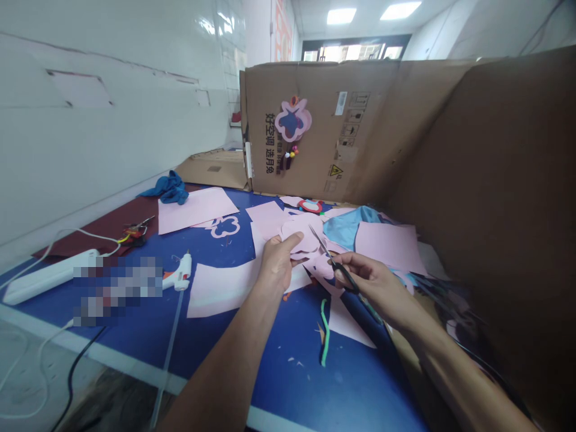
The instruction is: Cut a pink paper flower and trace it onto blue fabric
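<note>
My left hand (281,259) is closed on a pink paper flower cutout (303,231), thumb on top near its lower left edge. In my right hand (364,276) is a pair of scissors (344,277), its fingers around the dark handles. The blades point up and left, at the right part of the cutout; whether they touch the paper I cannot tell. Beneath and around both hands lie pink paper sheets (391,243) and scraps. A green strip (324,336) lies on the blue table in front of the hands.
A tall cardboard panel (315,138) with a flower decoration (292,122) stands behind. At left are a glue gun (180,273), a power strip (49,277), a pink flower outline (225,226) and a dark blue cloth (168,188). Light blue fabric (348,228) lies right of the cutout.
</note>
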Demonstrator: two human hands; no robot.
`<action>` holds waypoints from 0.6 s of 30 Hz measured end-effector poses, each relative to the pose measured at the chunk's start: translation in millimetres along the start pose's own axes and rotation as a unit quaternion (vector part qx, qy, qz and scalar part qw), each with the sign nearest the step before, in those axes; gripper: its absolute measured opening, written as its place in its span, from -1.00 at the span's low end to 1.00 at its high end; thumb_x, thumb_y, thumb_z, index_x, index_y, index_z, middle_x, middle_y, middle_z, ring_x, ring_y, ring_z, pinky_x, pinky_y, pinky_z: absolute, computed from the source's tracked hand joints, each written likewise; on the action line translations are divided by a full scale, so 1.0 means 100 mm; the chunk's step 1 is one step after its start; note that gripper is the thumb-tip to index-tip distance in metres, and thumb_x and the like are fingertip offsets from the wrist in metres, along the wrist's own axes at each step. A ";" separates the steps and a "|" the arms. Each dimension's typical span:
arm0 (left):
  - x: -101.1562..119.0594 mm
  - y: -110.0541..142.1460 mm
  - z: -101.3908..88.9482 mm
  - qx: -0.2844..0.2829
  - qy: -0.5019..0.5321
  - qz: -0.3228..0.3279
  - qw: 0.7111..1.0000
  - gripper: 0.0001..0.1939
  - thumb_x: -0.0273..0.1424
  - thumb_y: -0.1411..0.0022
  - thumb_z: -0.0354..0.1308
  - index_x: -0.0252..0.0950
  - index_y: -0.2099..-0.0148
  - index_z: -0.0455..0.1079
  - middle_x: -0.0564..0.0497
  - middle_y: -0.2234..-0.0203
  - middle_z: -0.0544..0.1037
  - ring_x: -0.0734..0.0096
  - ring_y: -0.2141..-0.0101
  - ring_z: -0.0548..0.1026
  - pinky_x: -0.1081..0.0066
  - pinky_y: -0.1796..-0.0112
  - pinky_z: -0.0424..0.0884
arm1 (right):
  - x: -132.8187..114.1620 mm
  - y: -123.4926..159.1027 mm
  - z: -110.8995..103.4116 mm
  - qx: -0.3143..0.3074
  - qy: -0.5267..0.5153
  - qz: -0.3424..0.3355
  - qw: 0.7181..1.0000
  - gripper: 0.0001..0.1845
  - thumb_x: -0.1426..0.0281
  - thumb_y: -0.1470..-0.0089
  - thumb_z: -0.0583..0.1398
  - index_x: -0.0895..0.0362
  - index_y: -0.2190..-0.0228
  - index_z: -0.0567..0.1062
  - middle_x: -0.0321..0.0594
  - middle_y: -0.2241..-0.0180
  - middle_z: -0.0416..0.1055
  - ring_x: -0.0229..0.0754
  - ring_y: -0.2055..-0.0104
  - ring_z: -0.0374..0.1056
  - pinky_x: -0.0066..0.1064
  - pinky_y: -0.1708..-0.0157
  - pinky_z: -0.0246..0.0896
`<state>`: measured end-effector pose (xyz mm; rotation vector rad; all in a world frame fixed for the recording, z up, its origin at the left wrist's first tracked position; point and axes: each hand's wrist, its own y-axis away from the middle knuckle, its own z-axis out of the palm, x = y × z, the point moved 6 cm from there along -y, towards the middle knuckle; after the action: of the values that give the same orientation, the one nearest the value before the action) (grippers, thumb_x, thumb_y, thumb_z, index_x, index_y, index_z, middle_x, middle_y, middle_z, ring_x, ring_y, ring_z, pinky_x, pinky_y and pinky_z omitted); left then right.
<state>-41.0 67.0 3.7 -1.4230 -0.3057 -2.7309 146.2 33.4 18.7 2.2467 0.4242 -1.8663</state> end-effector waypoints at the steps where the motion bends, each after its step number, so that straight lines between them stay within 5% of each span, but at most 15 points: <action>1: 0.00 0.00 0.00 0.000 0.000 0.000 1.000 -0.63 -0.34 0.04 0.46 -0.32 0.14 0.60 -0.16 0.32 0.72 0.12 0.35 0.69 0.30 0.34 0.55 | 0.00 0.00 0.00 -0.001 0.001 0.000 1.000 -0.41 -0.12 -0.09 0.39 0.09 0.11 0.56 -0.26 0.39 0.46 -0.14 0.34 0.34 -0.31 0.29 0.22; 18: -0.01 -0.02 -0.02 -0.012 -0.010 -0.012 1.000 -0.65 -0.35 -0.01 0.43 -0.34 0.12 0.60 -0.17 0.32 0.73 0.19 0.41 0.68 0.31 0.33 0.57 | -0.03 0.02 -0.04 -0.013 0.023 0.012 1.000 -0.39 -0.15 -0.10 0.37 0.11 0.14 0.54 -0.26 0.38 0.45 -0.17 0.35 0.28 -0.33 0.31 0.17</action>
<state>-42.1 68.6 1.4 -1.4644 -0.2936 -2.7501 149.6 32.9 22.1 2.2711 0.4259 -1.7903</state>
